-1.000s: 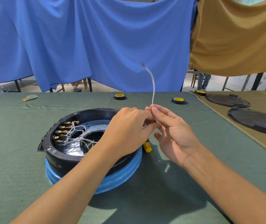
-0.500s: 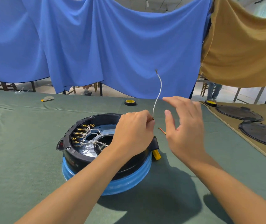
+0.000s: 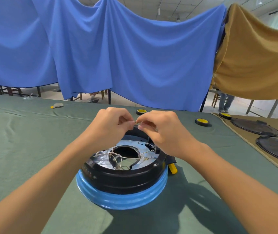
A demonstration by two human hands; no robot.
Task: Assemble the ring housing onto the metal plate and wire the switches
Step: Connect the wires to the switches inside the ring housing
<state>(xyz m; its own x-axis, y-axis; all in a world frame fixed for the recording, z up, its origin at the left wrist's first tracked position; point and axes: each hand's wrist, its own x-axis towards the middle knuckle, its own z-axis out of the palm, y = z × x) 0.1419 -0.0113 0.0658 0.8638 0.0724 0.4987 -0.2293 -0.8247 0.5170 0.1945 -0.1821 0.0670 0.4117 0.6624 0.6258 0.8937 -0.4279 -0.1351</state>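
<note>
Hands: two, left hand [image 3: 109, 127] and right hand [image 3: 166, 135], centre
Wire terminal [image 3: 136, 122]: one, centre
Ring housing [image 3: 123, 175]: one, lower centre
Tape rolls [image 3: 141, 111] [image 3: 201, 122] [image 3: 225, 115]: three, mid-right
Black lids [image 3: 254, 126] [image 3: 277, 148]: two, right edge
Yellow-handled tool [image 3: 173, 168]: one, right of centre

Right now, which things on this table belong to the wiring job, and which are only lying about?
In use: left hand, right hand, small metal piece pinched between them, white wires, black ring housing, metal plate.

Lying about: yellow tape rolls, black round covers, yellow-handled tool.
</note>
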